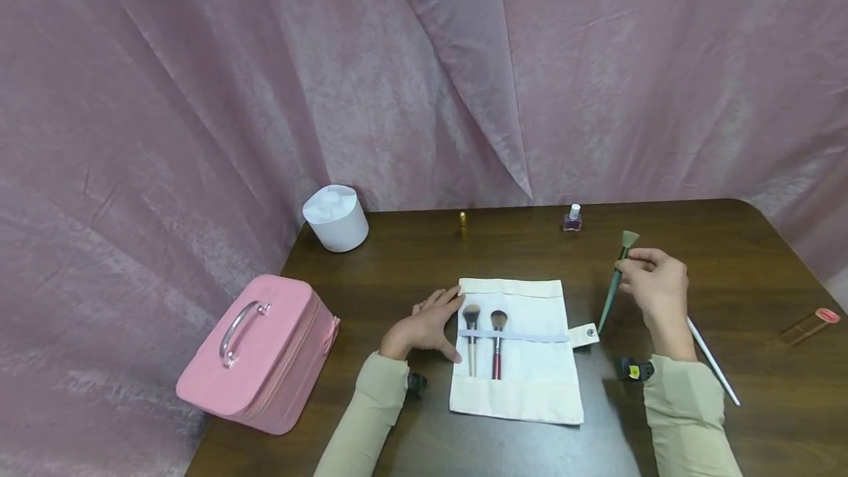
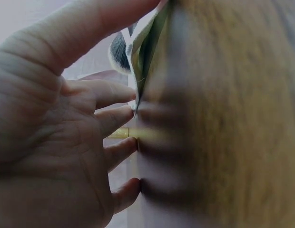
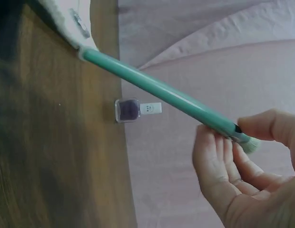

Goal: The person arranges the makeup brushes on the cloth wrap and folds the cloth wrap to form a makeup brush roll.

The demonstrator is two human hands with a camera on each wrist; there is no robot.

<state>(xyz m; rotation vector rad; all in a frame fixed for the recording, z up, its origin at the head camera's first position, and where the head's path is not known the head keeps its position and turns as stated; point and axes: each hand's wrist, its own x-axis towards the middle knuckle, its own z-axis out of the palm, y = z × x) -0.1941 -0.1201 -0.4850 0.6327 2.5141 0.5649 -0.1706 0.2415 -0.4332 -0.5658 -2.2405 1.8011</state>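
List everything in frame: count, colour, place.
green brush: 1, green, pinched near its head, tail end by the roll's snap tab
brush roll: 1, cream, table centre, unrolled
brushes in roll: 2, pale handle and red handle, under the strap
vanity case: 1, pink, table's left edge
white tub: 1, white, back left
gold tube: 1, gold, back centre
nail polish bottle: 1, purplish, white cap, back
white stick: 1, white, right of right forearm
amber tube: 1, amber, pink cap, far right
table: 1, dark wood
curtain: pink, behind
left hand: flat on roll's left edge
right hand: pinching green brush

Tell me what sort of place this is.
Probably a staged makeup-sorting setup, not a real dressing room: a brown table against draped pink cloth, with a brush roll, a pink vanity case and a nail polish bottle.
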